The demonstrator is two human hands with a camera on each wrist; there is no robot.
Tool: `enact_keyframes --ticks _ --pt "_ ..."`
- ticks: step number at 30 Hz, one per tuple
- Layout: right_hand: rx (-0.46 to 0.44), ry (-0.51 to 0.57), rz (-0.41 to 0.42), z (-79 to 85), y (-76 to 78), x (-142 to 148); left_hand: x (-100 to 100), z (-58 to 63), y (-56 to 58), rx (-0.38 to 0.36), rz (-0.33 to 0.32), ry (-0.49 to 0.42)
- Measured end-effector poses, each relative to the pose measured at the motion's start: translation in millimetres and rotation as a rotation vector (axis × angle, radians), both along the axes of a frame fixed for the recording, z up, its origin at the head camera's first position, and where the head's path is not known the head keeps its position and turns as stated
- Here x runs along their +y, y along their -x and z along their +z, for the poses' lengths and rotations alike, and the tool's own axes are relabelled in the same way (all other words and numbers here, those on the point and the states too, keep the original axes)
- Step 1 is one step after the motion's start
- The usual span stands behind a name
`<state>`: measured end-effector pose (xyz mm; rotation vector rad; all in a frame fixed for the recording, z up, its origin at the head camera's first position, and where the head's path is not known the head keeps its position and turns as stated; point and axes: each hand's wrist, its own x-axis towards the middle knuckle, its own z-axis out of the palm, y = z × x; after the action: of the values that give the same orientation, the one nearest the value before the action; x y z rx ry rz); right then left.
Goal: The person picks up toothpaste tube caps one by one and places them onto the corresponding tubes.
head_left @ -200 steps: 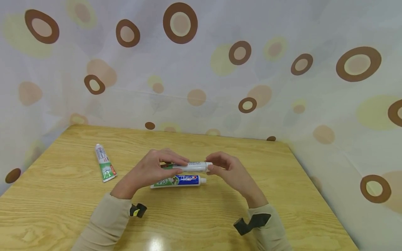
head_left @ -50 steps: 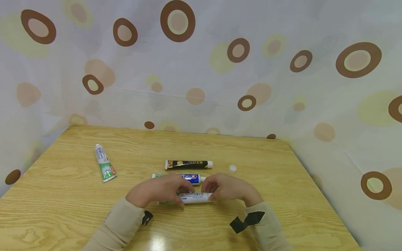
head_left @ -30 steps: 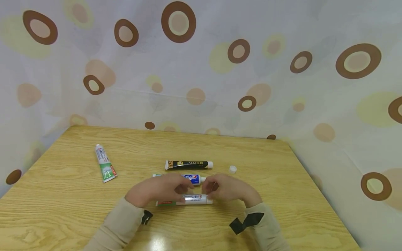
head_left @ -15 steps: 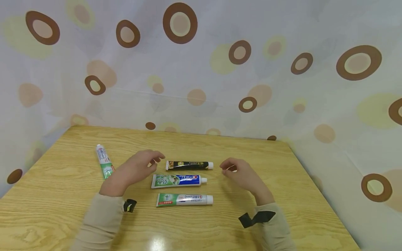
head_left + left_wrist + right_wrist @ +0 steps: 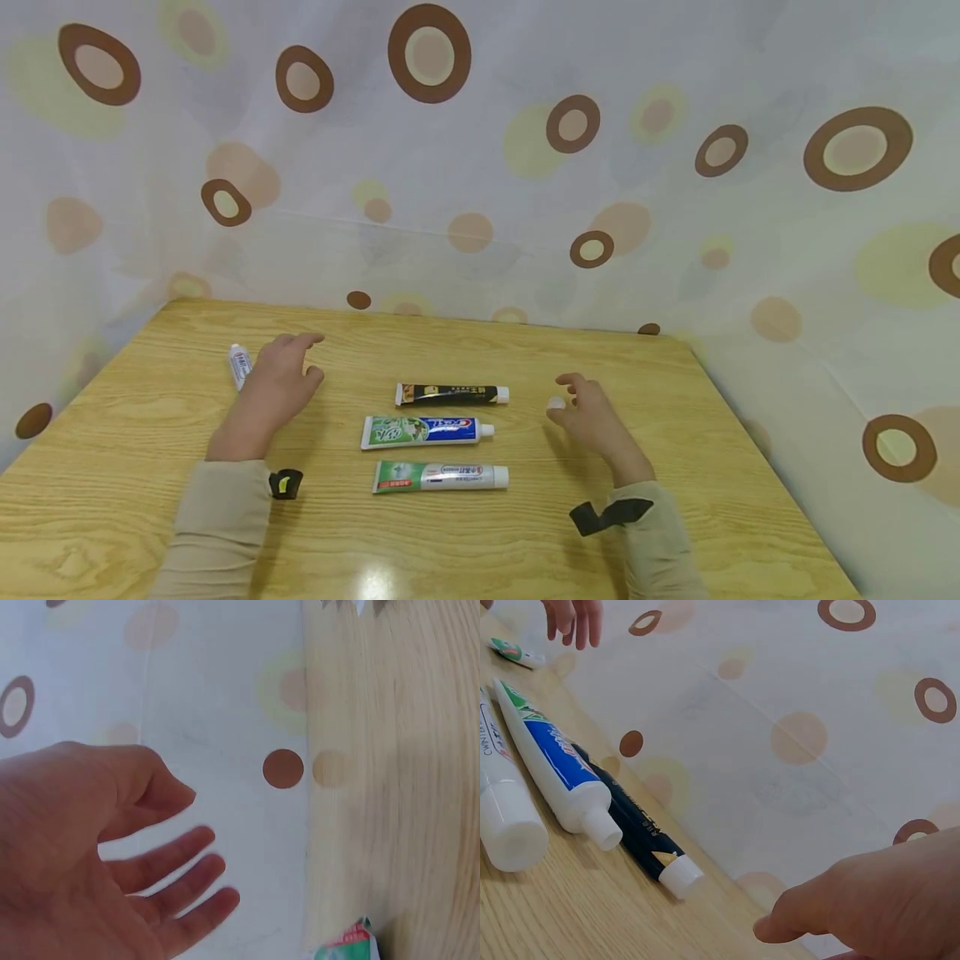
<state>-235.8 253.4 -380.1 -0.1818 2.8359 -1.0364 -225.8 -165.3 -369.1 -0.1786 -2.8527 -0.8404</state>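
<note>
My left hand [image 5: 273, 387], fingers spread and holding nothing, hovers over a green-and-white toothpaste tube [image 5: 239, 363] and covers its lower part; the left wrist view catches that tube's green-and-red end [image 5: 349, 949]. To the right, my right hand [image 5: 598, 423] has thumb and forefinger parted around a small white cap [image 5: 556, 402]; I cannot tell whether they touch it. Between the hands lie a black toothpaste tube [image 5: 450, 394], a blue-and-green Crest tube [image 5: 422, 432] and another green-and-white tube [image 5: 442, 477], stacked in roughly parallel rows with their caps or nozzles facing right.
The wooden table [image 5: 420, 542] meets a patterned cloth backdrop [image 5: 495, 192] at its back edge. The cloth continues along both sides. In the right wrist view, the row of tubes stands left of my right hand.
The green-and-white tube both hands held earlier now lies nearest the front, let go. Since then my left hand has moved left over the far tube, and my right hand right to the cap.
</note>
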Motion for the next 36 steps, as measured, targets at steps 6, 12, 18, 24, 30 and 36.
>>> enact_keyframes --ticks 6,12,18,24,30,36 --pt "-0.033 0.001 -0.005 -11.0 5.9 2 -12 -5.3 -0.2 -0.06 0.123 0.019" --pt "-0.018 -0.034 0.003 -17.0 8.6 2 -21 -10.3 -1.2 -0.184 0.173 0.029" --pt "0.018 -0.043 0.008 -19.6 8.4 2 -25 -16.7 -3.5 -0.286 0.211 0.07" --pt "0.036 -0.056 0.015 -19.9 8.9 -1 -28 -22.4 -4.5 -0.326 0.239 0.066" --pt "0.037 -0.09 0.007 -20.3 9.3 -2 -31 -25.8 -4.1 -0.302 0.246 0.082" --pt "0.025 -0.114 -0.013 -22.6 8.9 -3 -32 -26.5 -2.8 -0.32 0.235 0.079"
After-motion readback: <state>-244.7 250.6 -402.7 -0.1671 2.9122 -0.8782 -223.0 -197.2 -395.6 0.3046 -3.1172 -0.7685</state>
